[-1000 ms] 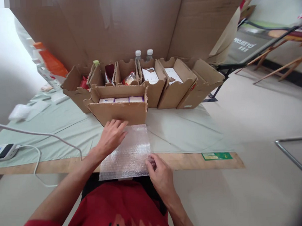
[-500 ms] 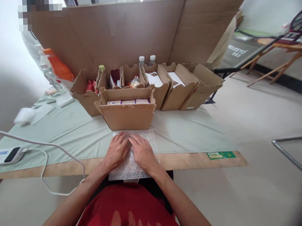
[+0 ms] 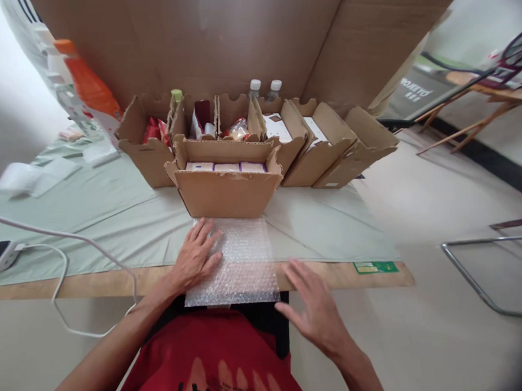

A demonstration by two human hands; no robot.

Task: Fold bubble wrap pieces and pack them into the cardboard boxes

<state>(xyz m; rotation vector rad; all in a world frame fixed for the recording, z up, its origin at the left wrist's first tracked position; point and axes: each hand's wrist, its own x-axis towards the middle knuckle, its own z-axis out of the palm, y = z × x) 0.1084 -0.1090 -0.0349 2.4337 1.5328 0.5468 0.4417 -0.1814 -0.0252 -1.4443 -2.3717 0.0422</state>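
Note:
A sheet of clear bubble wrap (image 3: 242,260) lies on the green cloth in front of me, its near end hanging past the table edge. My left hand (image 3: 198,253) rests flat on its left side, fingers spread. Off the sheet's right side hovers my right hand (image 3: 311,303), slightly blurred, with thumb and fingers apart and nothing in it. Just beyond the wrap stands a cardboard bin (image 3: 228,191), and several white boxes with purple edges (image 3: 226,167) sit in a row inside it.
Behind that bin, more cardboard bins (image 3: 334,149) hold packets and white cartons. A tall cardboard panel (image 3: 219,41) rises at the back. Left are an orange bottle (image 3: 89,82), rolled wrap (image 3: 16,178) and a white power strip (image 3: 4,255) with a cable (image 3: 85,235).
My right hand has left the bubble wrap and moved right and toward me. My left hand stays on the wrap, fingers more spread. The camera view has tilted down.

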